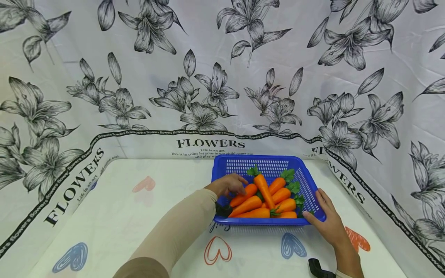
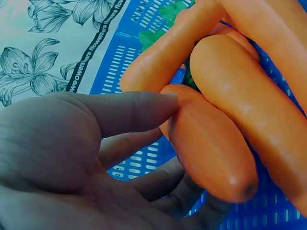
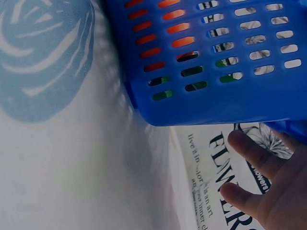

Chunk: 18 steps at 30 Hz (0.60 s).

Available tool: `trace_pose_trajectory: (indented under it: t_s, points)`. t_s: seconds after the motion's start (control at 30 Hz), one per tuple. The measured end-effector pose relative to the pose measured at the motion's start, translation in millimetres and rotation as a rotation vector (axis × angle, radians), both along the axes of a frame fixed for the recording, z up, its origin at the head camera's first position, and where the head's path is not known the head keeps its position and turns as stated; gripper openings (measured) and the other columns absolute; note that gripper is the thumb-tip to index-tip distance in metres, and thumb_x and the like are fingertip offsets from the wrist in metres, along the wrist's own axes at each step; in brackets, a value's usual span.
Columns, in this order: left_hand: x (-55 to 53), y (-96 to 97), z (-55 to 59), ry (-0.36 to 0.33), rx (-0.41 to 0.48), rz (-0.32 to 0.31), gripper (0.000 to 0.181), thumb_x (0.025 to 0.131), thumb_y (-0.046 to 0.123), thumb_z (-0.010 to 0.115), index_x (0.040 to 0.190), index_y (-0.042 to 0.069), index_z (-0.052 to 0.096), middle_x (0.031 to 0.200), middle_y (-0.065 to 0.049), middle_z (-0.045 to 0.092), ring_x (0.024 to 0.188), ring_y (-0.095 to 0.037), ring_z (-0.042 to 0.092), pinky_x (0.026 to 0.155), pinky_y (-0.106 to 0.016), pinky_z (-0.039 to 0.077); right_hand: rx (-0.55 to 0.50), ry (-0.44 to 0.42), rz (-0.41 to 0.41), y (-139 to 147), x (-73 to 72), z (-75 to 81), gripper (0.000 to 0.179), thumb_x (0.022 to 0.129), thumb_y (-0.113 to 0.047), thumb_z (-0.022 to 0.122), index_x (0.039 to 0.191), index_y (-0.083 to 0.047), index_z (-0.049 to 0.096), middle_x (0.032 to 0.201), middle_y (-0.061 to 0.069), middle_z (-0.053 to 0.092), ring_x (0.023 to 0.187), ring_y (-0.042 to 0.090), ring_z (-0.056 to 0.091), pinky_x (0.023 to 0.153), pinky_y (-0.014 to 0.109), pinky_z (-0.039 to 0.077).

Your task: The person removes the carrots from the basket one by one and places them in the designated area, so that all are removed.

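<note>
A blue plastic basket (image 1: 265, 221) with slotted walls holds several orange carrots (image 1: 264, 191) with green leafy tops. Inside its left part my left hand (image 1: 229, 185) reaches down at the leftmost carrot. The left wrist view shows that hand (image 2: 62, 143) pinching this carrot (image 2: 211, 143), thumb on top and fingers curled along its far side and underneath. At the basket's front right corner rests my right hand (image 1: 328, 220), thumb over the rim and fingers along the outer right side. Its fingers (image 3: 254, 153) are straight and spread in the right wrist view.
The basket stands on a white cloth (image 1: 139, 216) printed with hearts and lettering. Behind and at both sides hangs a curtain (image 1: 215, 38) with black lilies. A black strap end (image 1: 320, 268) shows by the right wrist.
</note>
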<state>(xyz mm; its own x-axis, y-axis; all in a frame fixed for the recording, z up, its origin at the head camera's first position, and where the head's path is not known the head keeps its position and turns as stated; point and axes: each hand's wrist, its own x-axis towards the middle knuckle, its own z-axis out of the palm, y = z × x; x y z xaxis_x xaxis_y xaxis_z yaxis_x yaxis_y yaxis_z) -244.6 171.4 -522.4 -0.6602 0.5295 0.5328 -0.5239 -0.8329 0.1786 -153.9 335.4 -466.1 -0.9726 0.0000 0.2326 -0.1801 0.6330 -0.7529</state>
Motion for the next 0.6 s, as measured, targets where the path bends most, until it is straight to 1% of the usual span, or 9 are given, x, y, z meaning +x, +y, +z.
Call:
trace_pose_trajectory:
  t_s: [0.03,0.1,0.17,0.23,0.37,0.4,0.43,0.47,0.6]
  points:
    - [-2.6,5.3,-5.7,-0.010,0.015,-0.008,0.096,0.084,0.081,0.011,0.156,0.017,0.013,0.158,-0.014,0.015,0.141,-0.031,0.023,0.109,-0.062,0.005,0.000,-0.002,-0.001,-0.1,0.2,0.1,0.084,0.090,-0.028,0.068,0.154,-0.006,0.018,0.159,0.013,0.008,0.138,0.049,0.011,0.097,0.074,0.017]
    - [-4.2,7.9,-11.2,0.011,0.017,-0.036,0.100,0.079,0.084,0.004,0.157,0.022,0.013,0.160,-0.012,0.003,0.144,-0.031,0.008,0.110,-0.060,0.001,-0.001,-0.004,-0.001,-0.6,0.6,0.5,0.084,0.090,-0.027,0.068,0.154,-0.006,0.018,0.159,0.014,0.008,0.138,0.049,0.011,0.097,0.075,0.018]
    - [-6.1,4.0,-9.7,0.010,-0.009,-0.049,0.101,0.078,0.085,0.001,0.157,0.023,0.012,0.160,-0.013,0.000,0.144,-0.033,0.000,0.109,-0.060,0.000,-0.002,-0.006,-0.003,-1.0,0.8,0.8,0.084,0.089,-0.026,0.069,0.154,-0.006,0.018,0.159,0.014,0.008,0.138,0.049,0.012,0.097,0.075,0.018]
    - [-6.3,0.2,-8.3,0.029,-0.038,-0.048,0.099,0.078,0.083,-0.003,0.156,0.024,0.014,0.160,-0.011,0.003,0.144,-0.032,0.001,0.109,-0.061,-0.001,-0.002,-0.008,-0.003,-1.3,1.0,1.1,0.084,0.089,-0.027,0.069,0.154,-0.006,0.018,0.159,0.014,0.008,0.138,0.049,0.012,0.097,0.075,0.018]
    - [-1.5,2.5,-8.7,0.016,0.007,-0.022,0.097,0.080,0.082,0.000,0.156,0.023,0.015,0.155,-0.006,0.026,0.140,-0.025,0.025,0.109,-0.061,-0.001,-0.001,-0.012,-0.004,-1.8,1.5,1.4,0.084,0.089,-0.028,0.068,0.154,-0.006,0.019,0.159,0.013,0.008,0.138,0.049,0.012,0.097,0.075,0.018]
    - [-0.1,4.5,-9.2,0.007,0.009,-0.006,0.095,0.082,0.081,0.000,0.156,0.024,0.015,0.148,-0.001,0.039,0.131,-0.018,0.038,0.110,-0.060,0.002,0.000,-0.012,-0.005,-1.9,1.6,1.5,0.084,0.089,-0.028,0.068,0.154,-0.006,0.019,0.159,0.013,0.008,0.138,0.049,0.012,0.097,0.075,0.018]
    - [0.7,5.0,-9.0,-0.006,0.016,-0.003,0.094,0.082,0.080,0.002,0.156,0.024,0.017,0.140,0.003,0.049,0.121,-0.012,0.046,0.110,-0.059,0.002,0.000,-0.013,-0.006,-2.0,1.7,1.7,0.084,0.089,-0.028,0.069,0.154,-0.006,0.019,0.159,0.013,0.008,0.138,0.049,0.013,0.097,0.075,0.018]
    - [1.1,5.9,-9.3,-0.011,0.025,-0.002,0.095,0.082,0.081,0.003,0.156,0.023,0.017,0.139,0.004,0.050,0.119,-0.010,0.048,0.110,-0.059,0.002,0.000,-0.014,-0.008,-2.1,1.8,1.9,0.084,0.089,-0.028,0.068,0.154,-0.006,0.019,0.159,0.013,0.008,0.138,0.049,0.013,0.097,0.075,0.018]
    - [1.9,6.4,-6.9,0.000,0.019,-0.003,0.099,0.079,0.084,0.003,0.156,0.025,0.019,0.148,-0.002,0.040,0.125,-0.012,0.044,0.110,-0.060,0.004,-0.002,-0.014,-0.010,-2.5,1.9,2.1,0.085,0.089,-0.028,0.069,0.154,-0.006,0.019,0.159,0.013,0.008,0.138,0.049,0.013,0.097,0.074,0.019]
